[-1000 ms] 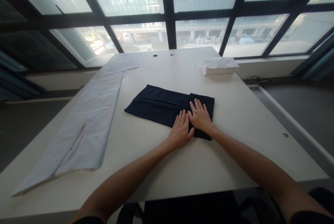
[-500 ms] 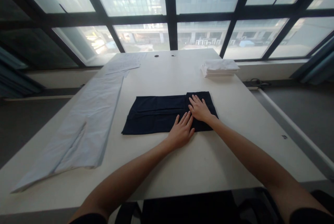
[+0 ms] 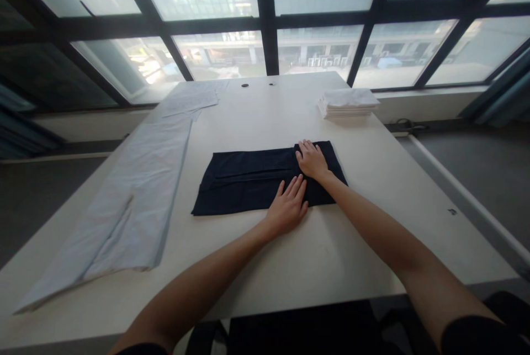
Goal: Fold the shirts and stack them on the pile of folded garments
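Note:
A dark navy folded garment (image 3: 244, 178) lies flat in a long strip across the middle of the table, its right end doubled over into a thicker layer. On its lower edge, just left of that folded part, rests my left hand (image 3: 289, 205), palm down with fingers stretched out. Higher up, my right hand (image 3: 311, 160) lies flat over the left edge of the folded layer, its fingers extended toward the window. Neither hand grips anything. The exact kind of garment cannot be made out.
A long white folded garment (image 3: 141, 189) covers the left side of the white table (image 3: 252, 123). Printed paper sheets (image 3: 190, 98) lie at the back left. A stack of folded white cloth (image 3: 348, 104) stands at the back right. A chair armrest (image 3: 207, 337) shows below the front edge.
My right hand has slid slightly left and away from me to the folded layer's edge. My left hand stays in place on the garment. The whole view has shifted slightly.

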Available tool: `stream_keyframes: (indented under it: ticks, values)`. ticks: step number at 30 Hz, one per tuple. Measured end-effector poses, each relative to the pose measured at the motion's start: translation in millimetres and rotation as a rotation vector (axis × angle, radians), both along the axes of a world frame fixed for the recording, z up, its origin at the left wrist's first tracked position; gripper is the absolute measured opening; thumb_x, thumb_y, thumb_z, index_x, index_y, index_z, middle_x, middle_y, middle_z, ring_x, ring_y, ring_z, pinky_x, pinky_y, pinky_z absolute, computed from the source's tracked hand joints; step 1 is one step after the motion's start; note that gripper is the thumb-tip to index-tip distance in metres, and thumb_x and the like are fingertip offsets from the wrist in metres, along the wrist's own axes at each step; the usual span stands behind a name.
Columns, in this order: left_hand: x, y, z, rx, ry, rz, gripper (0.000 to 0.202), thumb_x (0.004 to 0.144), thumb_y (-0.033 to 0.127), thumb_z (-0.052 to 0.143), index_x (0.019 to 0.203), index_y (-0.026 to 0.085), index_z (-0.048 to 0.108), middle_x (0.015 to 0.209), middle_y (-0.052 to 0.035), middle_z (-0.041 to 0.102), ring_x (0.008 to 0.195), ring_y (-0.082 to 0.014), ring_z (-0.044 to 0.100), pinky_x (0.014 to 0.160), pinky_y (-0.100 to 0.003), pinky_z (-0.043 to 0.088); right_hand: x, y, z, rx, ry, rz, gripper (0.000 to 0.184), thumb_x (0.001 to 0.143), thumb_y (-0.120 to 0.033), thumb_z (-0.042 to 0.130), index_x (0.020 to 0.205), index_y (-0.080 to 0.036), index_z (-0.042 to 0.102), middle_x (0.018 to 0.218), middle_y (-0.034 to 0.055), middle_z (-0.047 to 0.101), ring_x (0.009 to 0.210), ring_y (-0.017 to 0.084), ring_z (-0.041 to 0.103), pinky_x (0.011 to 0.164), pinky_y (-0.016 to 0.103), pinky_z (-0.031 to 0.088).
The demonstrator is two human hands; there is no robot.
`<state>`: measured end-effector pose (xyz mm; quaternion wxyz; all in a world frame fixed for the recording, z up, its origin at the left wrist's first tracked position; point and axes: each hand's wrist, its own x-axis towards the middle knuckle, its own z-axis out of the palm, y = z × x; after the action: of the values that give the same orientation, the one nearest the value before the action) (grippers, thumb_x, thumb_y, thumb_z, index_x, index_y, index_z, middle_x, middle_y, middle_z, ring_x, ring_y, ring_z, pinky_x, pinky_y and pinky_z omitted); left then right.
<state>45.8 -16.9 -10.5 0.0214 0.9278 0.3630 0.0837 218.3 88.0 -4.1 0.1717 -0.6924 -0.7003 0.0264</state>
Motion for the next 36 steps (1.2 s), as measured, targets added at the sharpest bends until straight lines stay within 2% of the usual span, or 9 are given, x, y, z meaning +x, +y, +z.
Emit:
stream_keyframes:
  ticks: [5, 9, 12, 14, 17, 22, 30, 33, 36]
  values:
    - [1, -1, -1.6, 0.005, -0.012, 0.001, 0.063, 0.106, 0.037, 0.034, 0.163, 0.01, 0.029, 0.172, -0.014, 0.022, 0.16, -0.0269, 0.022, 0.128, -0.057, 0.022, 26, -15, -7.5, -0.06, -0.022, -0.04, 0.068, 0.106, -0.044, 0.03, 0.16, -0.003, 0.035, 0.169, 0.0196, 0.029, 0.158, 0.029, 0.024, 0.128, 0.052, 0.017]
    - [1, 0, -1.5, 0.005, -0.015, -0.002, 0.063, 0.106, 0.036, 0.034, 0.163, 0.011, 0.029, 0.172, -0.0135, 0.022, 0.16, -0.0269, 0.022, 0.128, -0.058, 0.022, 74, -5, -7.5, -0.133, -0.002, -0.145, 0.07, 0.107, -0.047, 0.027, 0.162, -0.003, 0.031, 0.17, 0.0206, 0.025, 0.158, 0.031, 0.022, 0.127, 0.056, 0.018]
    - [1, 0, -1.7, 0.005, -0.021, -0.003, 0.064, 0.105, 0.036, 0.035, 0.164, 0.013, 0.027, 0.172, -0.0129, 0.022, 0.16, -0.0271, 0.022, 0.128, -0.058, 0.022, 95, 2, -4.1, -0.163, 0.008, -0.209, 0.069, 0.107, -0.043, 0.025, 0.162, -0.002, 0.029, 0.169, 0.0228, 0.027, 0.158, 0.032, 0.024, 0.125, 0.058, 0.021]
    - [1, 0, -2.3, 0.006, -0.027, -0.003, 0.064, 0.104, 0.035, 0.036, 0.164, 0.014, 0.027, 0.172, -0.0127, 0.023, 0.16, -0.0272, 0.022, 0.128, -0.058, 0.022, 92, -1, -1.2, -0.098, -0.009, -0.214, 0.067, 0.107, -0.04, 0.025, 0.161, -0.002, 0.032, 0.169, 0.023, 0.028, 0.158, 0.033, 0.024, 0.125, 0.059, 0.021]
    - [1, 0, -3.4, 0.005, -0.032, -0.001, 0.064, 0.104, 0.035, 0.037, 0.164, 0.014, 0.028, 0.172, -0.0128, 0.023, 0.16, -0.027, 0.022, 0.128, -0.058, 0.021, 70, -17, 1.7, 0.001, -0.019, -0.145, 0.064, 0.107, -0.038, 0.025, 0.16, -0.004, 0.036, 0.169, 0.0208, 0.029, 0.158, 0.031, 0.023, 0.125, 0.057, 0.021]
    - [1, 0, -4.0, 0.006, -0.029, 0.007, 0.064, 0.104, 0.035, 0.036, 0.163, 0.012, 0.028, 0.172, -0.0129, 0.022, 0.16, -0.0264, 0.021, 0.128, -0.058, 0.021, 35, -66, -2.4, -0.039, -0.041, 0.013, 0.064, 0.107, -0.041, 0.028, 0.16, -0.007, 0.038, 0.169, 0.0173, 0.032, 0.158, 0.029, 0.025, 0.127, 0.049, 0.02]
    - [2, -1, -2.5, 0.003, -0.025, 0.007, 0.065, 0.104, 0.036, 0.036, 0.164, 0.014, 0.026, 0.173, -0.0125, 0.022, 0.16, -0.0265, 0.021, 0.128, -0.058, 0.02, 58, -142, -17.3, -0.014, -0.138, 0.104, 0.062, 0.107, -0.04, 0.031, 0.162, -0.012, 0.036, 0.171, 0.0157, 0.027, 0.159, 0.028, 0.021, 0.127, 0.053, 0.021]
    - [2, -1, -3.0, 0.004, -0.028, 0.005, 0.065, 0.104, 0.036, 0.036, 0.165, 0.014, 0.025, 0.173, -0.0124, 0.022, 0.16, -0.0263, 0.021, 0.128, -0.057, 0.019, 59, -146, -15.0, -0.023, -0.108, 0.065, 0.061, 0.107, -0.038, 0.029, 0.161, -0.012, 0.038, 0.169, 0.0163, 0.031, 0.159, 0.028, 0.024, 0.127, 0.055, 0.022]
    - [2, 0, -4.1, 0.011, -0.034, 0.006, 0.065, 0.104, 0.035, 0.037, 0.165, 0.015, 0.026, 0.173, -0.012, 0.022, 0.16, -0.0262, 0.021, 0.129, -0.056, 0.019, 48, -128, -4.8, -0.016, -0.051, 0.026, 0.061, 0.107, -0.038, 0.028, 0.161, -0.011, 0.039, 0.169, 0.0165, 0.032, 0.159, 0.028, 0.023, 0.127, 0.055, 0.02]
